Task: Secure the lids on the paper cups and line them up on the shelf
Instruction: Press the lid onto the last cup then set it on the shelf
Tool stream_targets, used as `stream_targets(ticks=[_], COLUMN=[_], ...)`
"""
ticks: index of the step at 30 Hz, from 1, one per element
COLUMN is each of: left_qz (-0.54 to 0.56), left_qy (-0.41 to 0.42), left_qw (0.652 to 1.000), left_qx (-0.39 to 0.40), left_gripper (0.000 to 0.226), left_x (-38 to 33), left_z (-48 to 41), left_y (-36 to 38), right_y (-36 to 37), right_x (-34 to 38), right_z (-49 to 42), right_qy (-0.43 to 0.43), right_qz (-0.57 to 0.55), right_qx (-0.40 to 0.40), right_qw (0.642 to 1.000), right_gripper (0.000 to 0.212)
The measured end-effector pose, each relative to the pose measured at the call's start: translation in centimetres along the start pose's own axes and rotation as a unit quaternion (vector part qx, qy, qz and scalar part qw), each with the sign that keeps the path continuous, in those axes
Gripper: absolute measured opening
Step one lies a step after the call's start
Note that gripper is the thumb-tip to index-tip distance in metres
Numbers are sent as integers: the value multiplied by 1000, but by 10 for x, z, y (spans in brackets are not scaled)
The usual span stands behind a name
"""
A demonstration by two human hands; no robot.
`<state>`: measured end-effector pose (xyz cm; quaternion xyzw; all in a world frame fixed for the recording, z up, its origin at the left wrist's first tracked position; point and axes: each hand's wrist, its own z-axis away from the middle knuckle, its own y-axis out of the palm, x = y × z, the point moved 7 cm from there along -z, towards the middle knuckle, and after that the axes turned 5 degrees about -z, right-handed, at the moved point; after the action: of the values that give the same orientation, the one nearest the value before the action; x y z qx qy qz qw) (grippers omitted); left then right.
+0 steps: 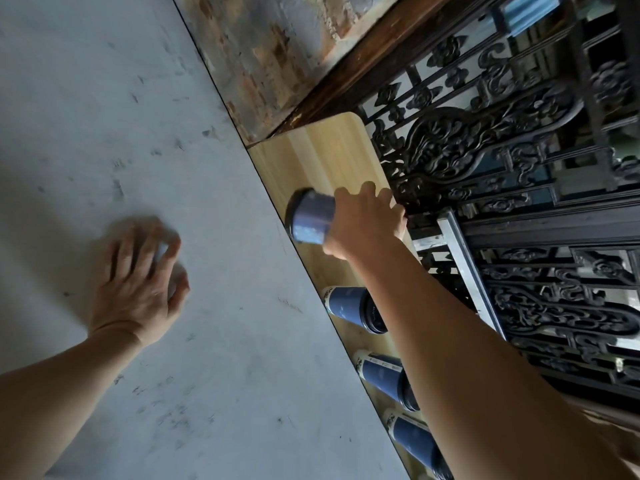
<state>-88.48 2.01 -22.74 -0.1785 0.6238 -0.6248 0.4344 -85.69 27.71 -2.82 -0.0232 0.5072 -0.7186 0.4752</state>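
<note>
The view is tilted. A light wooden shelf (329,157) runs along a grey wall. My right hand (365,221) grips a blue paper cup (311,216) by its lidded end and holds it against the shelf's bare far part; the lid is hidden under my fingers. Three more blue cups with black lids stand in a row on the shelf: one (349,306), a second (381,375) and a third (414,441), partly hidden by my right forearm. My left hand (138,275) hovers by the wall, fingers curled around something small, pale and blurred.
The grey wall (138,116) fills the left side. A dark carved wooden screen (485,150) with a metal bar (464,258) borders the shelf's outer edge. A rusty, weathered panel (263,46) lies beyond the shelf's far end.
</note>
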Motion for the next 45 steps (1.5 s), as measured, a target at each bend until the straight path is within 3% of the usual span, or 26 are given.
stream_targets(ticks=[2, 5, 9, 11, 14, 15, 17, 19, 22, 25, 29, 31, 35, 45], left_qz=[1, -1, -8, -8, -9, -11, -13, -16, -20, -27, -30, -34, -40, -46], left_qy=[-1, -4, -3, -2, -5, -5, -5, -5, -4, -4, -10, -14, -5, -3], left_qw=[1000, 1000, 1000, 1000, 1000, 1000, 1000, 1000, 1000, 1000, 999, 999, 999, 999], left_qx=[0, 0, 16, 14, 9, 10, 9, 8, -1, -14, -25, -26, -19, -27], left_gripper=[69, 68, 70, 70, 70, 70, 70, 69, 69, 68, 66, 65, 67, 65], left_x=[0, -1, 1, 1, 1, 1, 1, 2, 1, 1, 1, 2, 2, 2], left_z=[0, 0, -1, -1, -1, -1, -2, -2, -2, -2, -2, -1, -1, 0], left_y=[-1, -2, 3, 3, 1, 2, 3, 4, 5, 4, 4, 5, 8, 9], right_y=[-12, -23, -16, 0, 12, 8, -1, 0, 21, 44, 73, 89, 113, 139], right_x=[3, -3, -12, -13, -4, -1, -5, -16, -22, -24, -15, -6, 6, 18], right_z=[-4, -13, -18, -26, -38, -44, -60, -74, -89, -96, -94, -92, -88, -81], right_qy=[0, 31, 55, 56, 70, 57, 47, 76, 129, 159, 170, 177, 179, 170], right_qz=[-9, 119, 251, 173, -20, -77, -209, -360, -558, -667, -817, -838, -817, -817], right_qx=[-45, -78, -7, 80, 205, 197, 134, 83, 52, 19, -1, -10, -40, -57], right_qw=[999, 989, 966, 980, 976, 976, 968, 926, 818, 727, 551, 516, 547, 548], right_gripper=[59, 56, 41, 46, 84, 90, 83, 74, 76, 75, 72, 63, 62, 56])
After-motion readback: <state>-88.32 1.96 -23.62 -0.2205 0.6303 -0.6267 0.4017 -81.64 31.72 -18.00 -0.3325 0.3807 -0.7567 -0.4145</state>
